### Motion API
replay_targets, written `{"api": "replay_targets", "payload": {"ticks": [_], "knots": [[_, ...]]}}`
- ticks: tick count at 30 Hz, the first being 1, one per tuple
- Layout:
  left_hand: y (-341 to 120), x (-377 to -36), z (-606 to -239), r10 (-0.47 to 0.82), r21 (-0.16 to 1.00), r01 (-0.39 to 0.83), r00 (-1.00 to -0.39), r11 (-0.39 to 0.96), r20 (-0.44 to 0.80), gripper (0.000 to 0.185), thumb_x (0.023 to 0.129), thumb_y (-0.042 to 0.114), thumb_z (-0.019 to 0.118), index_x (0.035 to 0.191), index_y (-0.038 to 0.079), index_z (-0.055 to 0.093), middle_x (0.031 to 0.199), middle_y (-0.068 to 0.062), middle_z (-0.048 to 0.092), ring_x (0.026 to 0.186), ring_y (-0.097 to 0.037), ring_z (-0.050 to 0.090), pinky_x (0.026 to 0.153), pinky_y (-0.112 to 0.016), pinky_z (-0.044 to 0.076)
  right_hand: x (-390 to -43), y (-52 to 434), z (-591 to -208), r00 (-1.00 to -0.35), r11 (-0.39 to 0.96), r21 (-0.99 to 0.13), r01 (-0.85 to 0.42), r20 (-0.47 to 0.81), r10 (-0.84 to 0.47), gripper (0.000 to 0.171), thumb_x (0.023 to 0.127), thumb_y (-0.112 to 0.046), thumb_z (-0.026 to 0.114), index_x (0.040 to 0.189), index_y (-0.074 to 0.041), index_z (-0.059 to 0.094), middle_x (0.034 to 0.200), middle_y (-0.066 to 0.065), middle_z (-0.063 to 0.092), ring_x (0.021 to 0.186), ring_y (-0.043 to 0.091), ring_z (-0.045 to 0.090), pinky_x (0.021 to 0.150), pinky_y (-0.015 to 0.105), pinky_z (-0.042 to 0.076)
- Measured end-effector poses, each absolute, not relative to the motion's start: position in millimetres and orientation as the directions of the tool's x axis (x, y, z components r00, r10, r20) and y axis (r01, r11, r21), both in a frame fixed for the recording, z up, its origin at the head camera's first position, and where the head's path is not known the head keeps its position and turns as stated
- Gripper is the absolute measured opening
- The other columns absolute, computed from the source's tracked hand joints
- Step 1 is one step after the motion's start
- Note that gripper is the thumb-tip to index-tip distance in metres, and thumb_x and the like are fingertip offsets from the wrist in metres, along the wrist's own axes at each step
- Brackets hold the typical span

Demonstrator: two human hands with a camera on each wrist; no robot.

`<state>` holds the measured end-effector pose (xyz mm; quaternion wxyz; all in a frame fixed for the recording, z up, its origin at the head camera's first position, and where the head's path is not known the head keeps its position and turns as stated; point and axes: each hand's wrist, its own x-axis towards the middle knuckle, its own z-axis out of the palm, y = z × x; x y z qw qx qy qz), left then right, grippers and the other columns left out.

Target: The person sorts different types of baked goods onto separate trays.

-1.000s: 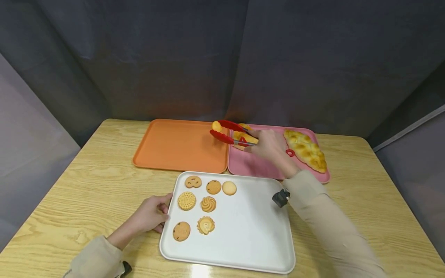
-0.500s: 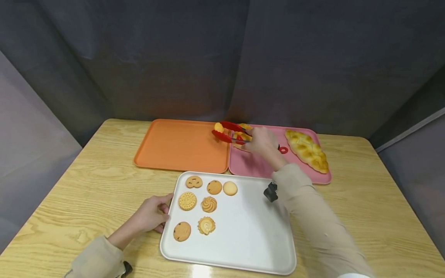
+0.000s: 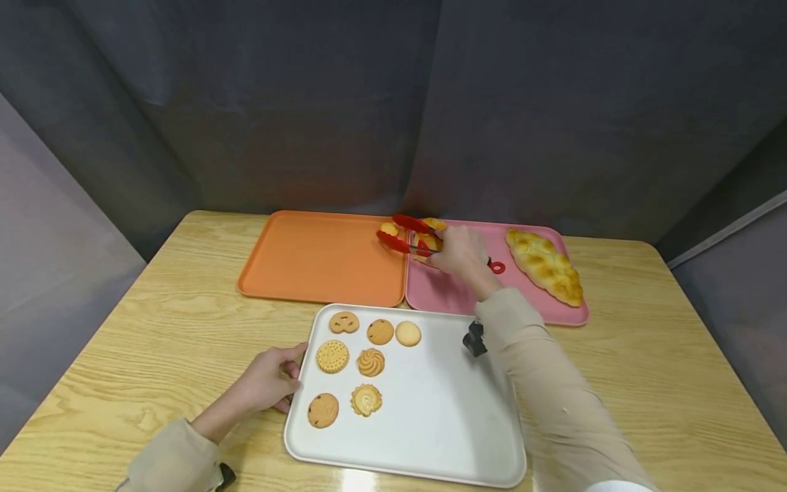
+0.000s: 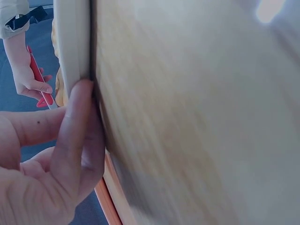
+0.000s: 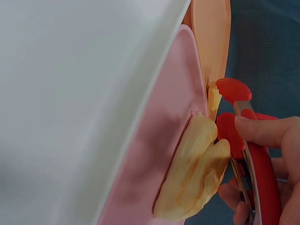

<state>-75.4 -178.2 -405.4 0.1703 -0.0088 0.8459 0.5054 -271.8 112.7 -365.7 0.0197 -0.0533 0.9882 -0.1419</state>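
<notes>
My right hand [image 3: 461,251] grips a pair of red-tipped tongs [image 3: 413,224] over the line where the orange and pink trays meet. A small yellow bread-like piece [image 3: 389,229] lies at the tongs' tips, above or on the back right corner of the orange tray [image 3: 320,263]; whether the tips touch it I cannot tell. My left hand [image 3: 270,378] holds the left rim of the white tray [image 3: 443,410]. In the left wrist view, the fingers [image 4: 77,112] press against that rim. The right wrist view shows the tongs' red handle [image 5: 263,183] under the thumb.
Cookies, among them a pretzel-shaped one [image 3: 344,322] and a swirled one [image 3: 371,362], lie on the white tray's left half. The pink tray [image 3: 445,290] carries a long braided loaf [image 3: 546,266] and breads [image 5: 194,168] partly behind the tongs. A dark curtain [image 3: 307,102] hangs behind.
My right hand and the tongs have moved slightly left. The yellow piece at their tips has come down a little at the orange tray's corner. My left hand stays on the white tray's rim.
</notes>
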Motion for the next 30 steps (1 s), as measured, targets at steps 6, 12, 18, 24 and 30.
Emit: {"api": "replay_targets", "payload": {"ticks": [6,12,18,24,30], "knots": [[-179,-76,-405,0.164,0.854,-0.184,-0.941,0.486,-0.295,0.063,0.074,-0.019,0.053,0.134,-0.009,0.036,0.075,-0.011,0.044,0.048,-0.017,0.052,0.040,-0.036,0.051,-270,116,-364,-0.994,0.941,-0.327,-0.082,-0.034,-0.099,0.062,0.070,-0.033,0.076,0.124,-0.009,0.058,0.107,0.012,0.062,0.085,0.026,0.050,0.071,0.036,0.051],[-178,-78,-406,0.150,0.850,-0.207,-0.938,0.485,-0.314,0.063,0.075,-0.018,0.053,0.135,-0.008,0.035,0.076,-0.011,0.044,0.049,-0.017,0.052,0.041,-0.036,0.051,-262,123,-359,-0.995,0.924,-0.377,-0.066,-0.040,-0.088,0.067,0.068,-0.032,0.078,0.127,-0.012,0.055,0.106,0.011,0.063,0.085,0.024,0.050,0.069,0.036,0.052],[-178,-79,-403,0.144,0.850,-0.213,-0.938,0.482,-0.316,0.062,0.076,-0.018,0.053,0.135,-0.008,0.035,0.076,-0.012,0.044,0.048,-0.018,0.052,0.041,-0.036,0.051,-252,133,-356,-0.994,0.905,-0.416,-0.084,-0.032,-0.107,0.072,0.069,-0.030,0.078,0.133,-0.017,0.049,0.112,0.012,0.059,0.092,0.025,0.048,0.076,0.038,0.051],[-179,-80,-404,0.146,0.849,-0.195,-0.942,0.491,-0.301,0.062,0.076,-0.018,0.054,0.134,-0.008,0.036,0.076,-0.012,0.045,0.047,-0.018,0.051,0.040,-0.036,0.051,-239,142,-352,-0.989,0.884,-0.446,-0.141,0.016,-0.150,0.070,0.069,-0.025,0.078,0.132,-0.018,0.050,0.113,0.012,0.060,0.094,0.026,0.047,0.078,0.041,0.050],[-179,-82,-407,0.133,0.841,-0.204,-0.942,0.502,-0.308,0.063,0.074,-0.018,0.054,0.134,-0.007,0.037,0.075,-0.011,0.045,0.047,-0.017,0.051,0.040,-0.035,0.051,-226,151,-346,-0.983,0.900,-0.396,-0.184,0.069,-0.171,0.071,0.067,-0.026,0.079,0.132,-0.021,0.051,0.108,0.012,0.062,0.090,0.027,0.047,0.073,0.042,0.047]]}}
